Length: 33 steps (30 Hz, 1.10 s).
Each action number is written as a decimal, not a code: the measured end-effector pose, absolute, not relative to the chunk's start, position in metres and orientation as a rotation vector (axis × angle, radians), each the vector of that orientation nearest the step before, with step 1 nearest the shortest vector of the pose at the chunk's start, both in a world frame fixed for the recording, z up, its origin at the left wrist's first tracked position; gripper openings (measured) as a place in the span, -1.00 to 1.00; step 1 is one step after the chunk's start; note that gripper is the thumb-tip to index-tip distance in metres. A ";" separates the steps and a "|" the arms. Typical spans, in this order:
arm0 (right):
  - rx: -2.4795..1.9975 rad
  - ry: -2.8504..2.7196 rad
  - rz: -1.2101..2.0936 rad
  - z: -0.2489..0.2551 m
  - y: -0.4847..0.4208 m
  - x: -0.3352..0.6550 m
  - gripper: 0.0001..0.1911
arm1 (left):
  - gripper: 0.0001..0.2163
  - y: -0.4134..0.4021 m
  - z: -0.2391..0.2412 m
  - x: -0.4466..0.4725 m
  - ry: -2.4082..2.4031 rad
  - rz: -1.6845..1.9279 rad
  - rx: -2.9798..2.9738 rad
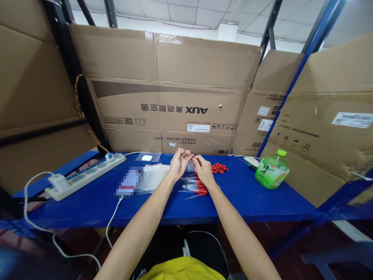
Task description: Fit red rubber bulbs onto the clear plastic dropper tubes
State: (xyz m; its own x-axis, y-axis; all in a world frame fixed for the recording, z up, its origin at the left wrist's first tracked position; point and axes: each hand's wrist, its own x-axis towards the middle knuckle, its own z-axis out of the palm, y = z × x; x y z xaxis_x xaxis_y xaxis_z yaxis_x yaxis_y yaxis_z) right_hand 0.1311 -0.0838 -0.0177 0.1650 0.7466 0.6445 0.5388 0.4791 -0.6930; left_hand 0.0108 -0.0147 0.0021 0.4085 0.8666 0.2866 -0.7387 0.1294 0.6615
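Note:
My left hand [178, 164] and my right hand [204, 171] meet above the far middle of the blue table. A small red rubber bulb [193, 156] shows between the fingertips, pinched by my right hand. The fingers of my left hand are curled close beside it; what they hold is too small to make out. Beneath my hands lies a row of thin clear droppers [200, 191] with red bulb ends pointing right. Just right of my right hand is a pile of loose red rubber bulbs [220, 168]. Clear plastic bags [155, 177] lie left of my left hand.
A blurred phone [130, 182] with a cable lies left of the bags. Farther left is a white power strip [87, 175]. A white earbud case [147, 158] sits behind. A green drink bottle [272, 171] stands right. Cardboard panels [171, 93] wall the back.

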 end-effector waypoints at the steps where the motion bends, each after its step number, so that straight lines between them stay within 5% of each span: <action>1: -1.168 -1.496 0.222 -0.017 -0.084 0.131 -0.67 | -0.70 -0.015 0.002 0.011 0.174 1.163 0.844; 33: -1.248 -1.611 -0.074 -0.026 -0.087 0.139 -0.68 | -0.67 -0.018 0.000 0.013 0.179 1.148 1.028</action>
State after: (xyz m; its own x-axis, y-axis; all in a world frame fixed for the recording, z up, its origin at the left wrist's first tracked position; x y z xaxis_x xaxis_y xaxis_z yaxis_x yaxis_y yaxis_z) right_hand 0.1386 -0.0874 -0.0259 0.0921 0.6696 0.7370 0.7344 0.4542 -0.5044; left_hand 0.0134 -0.0181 0.0002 0.4502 0.8148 0.3654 -0.6647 0.0326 0.7464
